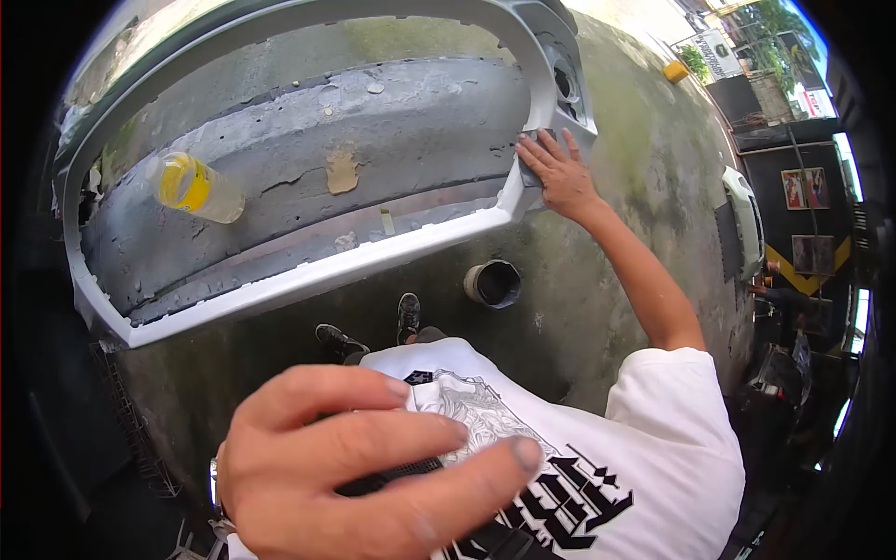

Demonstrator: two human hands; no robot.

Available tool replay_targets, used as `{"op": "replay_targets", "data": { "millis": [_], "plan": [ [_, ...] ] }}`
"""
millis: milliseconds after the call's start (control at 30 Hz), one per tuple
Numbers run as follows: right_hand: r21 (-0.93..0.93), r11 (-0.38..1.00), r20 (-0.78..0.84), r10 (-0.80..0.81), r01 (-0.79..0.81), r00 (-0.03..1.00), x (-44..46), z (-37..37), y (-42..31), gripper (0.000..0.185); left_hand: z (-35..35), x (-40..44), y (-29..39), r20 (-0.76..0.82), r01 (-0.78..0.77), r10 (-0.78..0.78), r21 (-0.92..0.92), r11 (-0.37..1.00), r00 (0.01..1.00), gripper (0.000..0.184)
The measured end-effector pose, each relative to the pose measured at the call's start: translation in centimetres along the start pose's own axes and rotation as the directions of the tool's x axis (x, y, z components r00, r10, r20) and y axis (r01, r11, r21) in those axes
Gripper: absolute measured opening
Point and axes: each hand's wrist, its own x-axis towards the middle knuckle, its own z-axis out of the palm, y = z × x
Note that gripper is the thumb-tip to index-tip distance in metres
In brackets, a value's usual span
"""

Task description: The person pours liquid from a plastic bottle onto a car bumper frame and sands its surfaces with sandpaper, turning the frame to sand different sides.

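A grey-white car bumper (308,278) with a large opening lies across a rough grey bench in front of me. At its right corner, my right hand (560,175) rests with fingers spread, pressing a dark grey piece that looks like sandpaper (532,159) against the surface. My left hand (350,457) is raised close to the camera, fingers parted and curved, with nothing visible in it. Inside the bumper's outline, a clear plastic bottle (205,189) with a yellow label leans or lies on the bench.
A small round bucket (493,283) with a dark inside stands on the stained concrete floor (644,224), near my shoes (408,315). The bench (280,121) has a beige patch (343,170). A light-coloured vehicle (744,224) and framed pictures (805,189) are at the right.
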Motion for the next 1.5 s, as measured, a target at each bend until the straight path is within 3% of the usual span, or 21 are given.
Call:
{"op": "replay_targets", "data": {
  "millis": [33, 100, 167, 233, 267, 300, 400, 433, 500, 633, 700, 733, 800, 833, 867, 967, 1067, 1133, 1267, 1400, 1500],
  "plan": [
    [-0.008, 1.000, -0.003, 0.007, -0.007, 1.000, 0.2, -0.1, 0.7, 0.069, -1.3, -2.0, -4.2, 0.007, -0.139, 0.140, 0.207, 0.968, 0.990, 0.052],
    [-0.032, 0.998, -0.053, -0.057, 0.055, 0.997, 1.0, 0.0, 2.4, 0.069, -1.0, -5.9, -9.7, -0.065, 0.331, -0.332, 0.375, 0.866, 0.941, 0.079],
    [-0.118, 0.992, -0.097, -0.052, 0.041, 0.994, 4.4, -0.4, 6.0, 0.070, 1.9, -9.4, -15.3, -0.132, 0.479, -0.478, 0.473, 0.740, 0.868, 0.093],
    [-0.206, 0.978, -0.142, -0.048, 0.018, 0.989, 8.0, -1.1, 9.3, 0.071, 4.8, -12.1, -18.9, -0.128, 0.470, -0.491, 0.567, 0.676, 0.862, 0.096],
    [-0.280, 0.957, -0.148, -0.123, 0.077, 0.981, 9.1, -1.3, 10.3, 0.071, 5.6, -12.4, -19.4, -0.107, 0.453, -0.517, 0.652, 0.608, 0.849, 0.099],
    [-0.354, 0.926, -0.147, -0.195, 0.133, 0.970, 9.5, -1.4, 10.9, 0.072, 6.2, -12.6, -19.9, -0.133, 0.388, -0.433, 0.718, 0.578, 0.892, 0.103],
    [-0.270, 0.962, -0.186, -0.085, 0.033, 0.979, 7.5, 0.3, 9.1, 0.073, 6.8, -13.1, -21.2, -0.285, 0.523, -0.466, 0.664, 0.534, 0.837, 0.108],
    [-0.270, 0.962, -0.191, -0.092, 0.038, 0.977, 6.3, 0.5, 7.9, 0.073, 7.0, -13.3, -21.7, -0.301, 0.470, -0.376, 0.709, 0.526, 0.876, 0.109],
    [-0.027, 0.999, -0.089, 0.021, -0.023, 0.996, 2.9, 0.0, 4.7, 0.074, 7.0, -13.3, -21.6, -0.322, 0.505, -0.402, 0.683, 0.528, 0.857, 0.110],
    [0.234, 0.964, 0.051, -0.143, 0.128, 0.988, -2.5, -2.9, -4.5, 0.077, 7.1, -13.1, -21.4, -0.364, 0.549, -0.413, 0.605, 0.576, 0.835, 0.113],
    [0.466, 0.884, -0.014, -0.019, 0.023, 1.000, -4.3, -2.7, -10.1, 0.076, 7.1, -13.1, -21.3, -0.363, 0.546, -0.410, 0.619, 0.565, 0.837, 0.113],
    [0.502, 0.862, -0.030, -0.063, 0.070, 0.998, -4.5, -2.7, -11.9, 0.076, 6.7, -13.4, -21.1, -0.352, 0.535, -0.406, 0.624, 0.570, 0.844, 0.114],
    [0.607, 0.793, -0.022, 0.072, -0.044, 0.997, -4.7, -3.0, -14.0, 0.075, 5.8, -14.3, -20.5, -0.338, 0.454, -0.304, 0.614, 0.646, 0.891, 0.111],
    [0.637, 0.771, -0.031, 0.046, -0.016, 0.998, -4.5, -3.4, -15.6, 0.075, 5.0, -15.4, -20.1, -0.333, 0.428, -0.278, 0.585, 0.689, 0.901, 0.100],
    [0.653, 0.757, -0.076, 0.057, 0.006, 0.995, -4.4, -4.0, -16.8, 0.076, 3.9, -17.1, -19.4, -0.331, 0.442, -0.296, 0.600, 0.667, 0.896, 0.100],
    [0.664, 0.746, -0.155, 0.077, 0.046, 0.985, -2.9, -6.2, -20.9, 0.078, -0.5, -23.9, -17.7, -0.624, 0.609, -0.163, 0.615, 0.501, 0.764, 0.089],
    [0.637, 0.766, -0.214, 0.073, 0.082, 0.974, -0.3, -9.5, -27.4, 0.083, -5.6, -31.7, -16.5, -0.721, 0.763, -0.252, 0.603, 0.232, 0.646, 0.109],
    [0.656, 0.743, -0.224, 0.022, 0.134, 0.974, 2.3, -12.4, -32.9, 0.086, -8.6, -36.4, -17.2, -0.716, 0.757, -0.250, 0.630, 0.172, 0.652, 0.121],
    [0.685, 0.700, -0.246, -0.036, 0.200, 0.969, 8.9, -17.4, -45.5, 0.088, -13.5, -42.1, -19.2, -0.678, 0.722, -0.257, 0.674, 0.157, 0.689, 0.131],
    [0.668, 0.648, -0.291, -0.223, 0.365, 0.930, 14.9, -22.9, -59.2, 0.086, -16.1, -46.3, -20.9, -0.602, 0.667, -0.289, 0.679, 0.306, 0.745, 0.135],
    [0.662, 0.669, -0.268, -0.209, 0.337, 0.940, 17.7, -24.2, -64.7, 0.086, -17.1, -47.9, -20.8, -0.579, 0.623, -0.260, 0.616, 0.482, 0.773, 0.134]
  ]
}}
